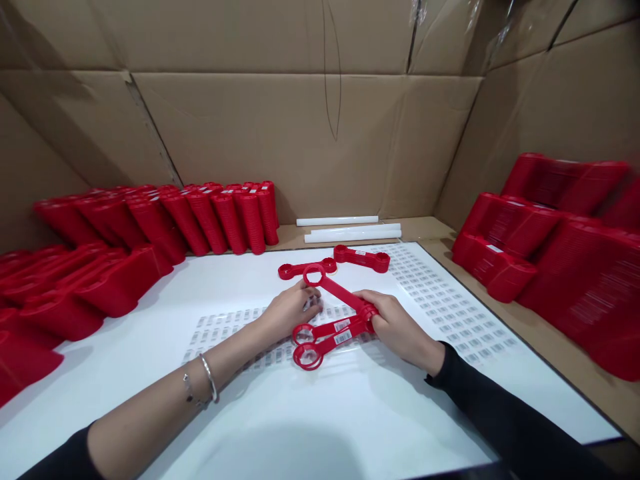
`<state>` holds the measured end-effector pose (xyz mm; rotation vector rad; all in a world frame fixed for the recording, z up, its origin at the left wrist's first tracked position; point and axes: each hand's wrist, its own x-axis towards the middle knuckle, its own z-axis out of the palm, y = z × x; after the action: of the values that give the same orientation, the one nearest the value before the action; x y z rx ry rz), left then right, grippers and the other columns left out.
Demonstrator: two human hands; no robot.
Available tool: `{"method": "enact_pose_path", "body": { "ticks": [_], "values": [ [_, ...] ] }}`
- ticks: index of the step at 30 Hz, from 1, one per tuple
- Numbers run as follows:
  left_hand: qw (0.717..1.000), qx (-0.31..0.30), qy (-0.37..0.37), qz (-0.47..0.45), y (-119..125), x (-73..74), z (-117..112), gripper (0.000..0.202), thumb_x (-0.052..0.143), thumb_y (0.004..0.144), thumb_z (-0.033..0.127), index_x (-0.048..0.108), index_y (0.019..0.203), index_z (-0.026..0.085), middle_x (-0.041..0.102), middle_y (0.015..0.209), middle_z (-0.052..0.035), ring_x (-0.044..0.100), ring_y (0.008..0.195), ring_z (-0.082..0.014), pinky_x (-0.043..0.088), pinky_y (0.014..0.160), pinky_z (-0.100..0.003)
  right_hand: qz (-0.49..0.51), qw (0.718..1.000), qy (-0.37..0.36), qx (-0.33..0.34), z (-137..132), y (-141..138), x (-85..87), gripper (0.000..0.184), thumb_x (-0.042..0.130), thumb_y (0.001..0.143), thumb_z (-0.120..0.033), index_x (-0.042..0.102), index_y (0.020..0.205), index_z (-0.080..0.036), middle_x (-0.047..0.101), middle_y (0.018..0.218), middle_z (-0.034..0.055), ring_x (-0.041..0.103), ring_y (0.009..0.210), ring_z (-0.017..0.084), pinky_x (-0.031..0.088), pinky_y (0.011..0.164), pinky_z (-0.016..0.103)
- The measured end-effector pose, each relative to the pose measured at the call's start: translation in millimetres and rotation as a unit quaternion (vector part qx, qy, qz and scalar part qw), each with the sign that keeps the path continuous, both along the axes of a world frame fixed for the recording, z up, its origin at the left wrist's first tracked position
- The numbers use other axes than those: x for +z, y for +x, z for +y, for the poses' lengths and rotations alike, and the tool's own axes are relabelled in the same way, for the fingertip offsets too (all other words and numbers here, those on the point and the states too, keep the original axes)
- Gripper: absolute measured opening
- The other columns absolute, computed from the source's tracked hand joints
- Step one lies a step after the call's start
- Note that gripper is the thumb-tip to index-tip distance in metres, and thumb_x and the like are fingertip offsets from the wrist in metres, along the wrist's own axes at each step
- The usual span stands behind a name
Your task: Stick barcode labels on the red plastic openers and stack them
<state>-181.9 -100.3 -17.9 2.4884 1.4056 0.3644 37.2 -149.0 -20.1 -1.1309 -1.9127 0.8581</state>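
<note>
My right hand [403, 331] is closed round one end of several flat red plastic pieces with a ring at each end [345, 291]. They fan out to the left, one pointing up and the others lower down. White barcode labels [343, 338] show on the lower ones. Just left of the fan, my left hand [291, 308] rests over a clear sheet of barcode labels [220, 333], its fingers loosely bent and apart; the red pieces partly cover its fingertips. Beyond the hands lie two small red stacks [361, 258] [300, 269] of such pieces.
Rows of red stacks [200, 220] line the left side, and more bundles [565, 267] are piled at the right. Another label sheet [450, 307] lies on the white board [280, 427]. White rolls [353, 233] lie at the back, before cardboard walls [280, 133].
</note>
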Motion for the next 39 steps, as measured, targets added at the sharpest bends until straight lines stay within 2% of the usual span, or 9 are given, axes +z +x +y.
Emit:
{"method": "enact_pose_path", "body": {
  "ticks": [3, 6, 11, 15, 22, 28, 31, 34, 39],
  "values": [
    [0.999, 0.023, -0.009, -0.027, 2, -0.9, 0, 0.016, 0.052, 0.079, 0.030, 0.060, 0.084, 0.017, 0.060, 0.086, -0.0052, 0.057, 0.072, -0.0192, 0.040, 0.060, -0.029, -0.006, 1.000, 0.012, 0.001, 0, 0, 1.5, 0.056, 0.035, 0.063, 0.002, 0.062, 0.107, -0.019, 0.066, 0.099, 0.0041, 0.059, 0.089, 0.018, 0.045, 0.072, 0.026],
    [0.998, 0.042, -0.016, -0.050, 3, -2.7, 1, 0.020, 0.056, 0.075, 0.030, 0.059, 0.089, 0.016, 0.060, 0.084, -0.0051, 0.057, 0.071, -0.0195, 0.041, 0.060, -0.029, -0.010, 1.000, 0.017, 0.004, 0, 1, 2.6, 0.056, 0.035, 0.063, 0.002, 0.062, 0.108, -0.019, 0.066, 0.103, 0.0046, 0.059, 0.090, 0.019, 0.045, 0.074, 0.026],
    [0.998, 0.035, -0.008, -0.054, 2, -4.6, 0, 0.018, 0.057, 0.075, 0.029, 0.061, 0.087, 0.017, 0.060, 0.087, -0.0059, 0.057, 0.073, -0.0205, 0.042, 0.061, -0.029, -0.014, 1.000, 0.015, 0.003, 0, 1, 2.7, 0.056, 0.035, 0.063, 0.002, 0.063, 0.106, -0.019, 0.066, 0.102, 0.0046, 0.059, 0.088, 0.018, 0.045, 0.073, 0.026],
    [0.997, 0.037, -0.001, -0.061, 2, -5.5, -2, 0.014, 0.056, 0.076, 0.029, 0.059, 0.083, 0.018, 0.060, 0.081, -0.0045, 0.057, 0.070, -0.0206, 0.041, 0.059, -0.030, -0.007, 1.000, 0.007, 0.006, 0, 0, 2.8, 0.056, 0.034, 0.063, 0.003, 0.062, 0.107, -0.019, 0.066, 0.101, 0.0046, 0.059, 0.088, 0.018, 0.045, 0.072, 0.026],
    [0.997, 0.036, 0.001, -0.074, 3, -7.2, -3, 0.018, 0.056, 0.075, 0.026, 0.056, 0.091, 0.018, 0.060, 0.081, -0.0044, 0.058, 0.071, -0.0208, 0.042, 0.059, -0.030, -0.009, 1.000, 0.017, 0.004, 0, 0, 3.7, 0.058, 0.034, 0.062, 0.004, 0.063, 0.106, -0.019, 0.067, 0.102, 0.0041, 0.059, 0.089, 0.019, 0.045, 0.075, 0.027],
    [0.997, 0.036, 0.012, -0.062, 4, -7.6, -6, 0.013, 0.053, 0.078, 0.029, 0.058, 0.083, 0.018, 0.060, 0.081, -0.0048, 0.057, 0.070, -0.0206, 0.041, 0.059, -0.030, -0.004, 1.000, 0.007, 0.006, 0, 0, 1.8, 0.056, 0.034, 0.063, 0.003, 0.063, 0.106, -0.019, 0.067, 0.100, 0.0039, 0.060, 0.087, 0.018, 0.045, 0.070, 0.024],
    [0.997, 0.034, 0.014, -0.071, 5, -4.1, -7, 0.013, 0.052, 0.079, 0.029, 0.058, 0.082, 0.018, 0.060, 0.086, -0.0057, 0.057, 0.070, -0.0199, 0.042, 0.060, -0.030, -0.003, 1.000, 0.000, -0.002, 0, 0, 1.1, 0.055, 0.034, 0.063, 0.002, 0.063, 0.105, -0.018, 0.067, 0.093, 0.0032, 0.060, 0.082, 0.017, 0.044, 0.065, 0.023],
    [0.996, 0.018, -0.003, -0.088, 5, 3.7, -7, 0.012, 0.052, 0.079, 0.028, 0.057, 0.075, 0.017, 0.061, 0.089, -0.0064, 0.058, 0.073, -0.0195, 0.043, 0.063, -0.030, -0.011, 1.000, 0.013, -0.011, 1, 0, 1.7, 0.053, 0.034, 0.063, 0.003, 0.064, 0.102, -0.018, 0.067, 0.094, 0.0033, 0.060, 0.083, 0.017, 0.044, 0.069, 0.024],
    [0.986, -0.003, -0.102, -0.133, 2, 24.6, -6, 0.015, 0.051, 0.079, 0.030, 0.055, 0.072, 0.018, 0.062, 0.073, -0.0025, 0.059, 0.067, -0.0177, 0.044, 0.061, -0.029, -0.005, 0.999, -0.001, -0.033, 1, 1, 3.1, 0.050, 0.034, 0.065, 0.001, 0.063, 0.101, -0.018, 0.067, 0.098, 0.0044, 0.060, 0.083, 0.018, 0.044, 0.068, 0.025]
  ]
}}
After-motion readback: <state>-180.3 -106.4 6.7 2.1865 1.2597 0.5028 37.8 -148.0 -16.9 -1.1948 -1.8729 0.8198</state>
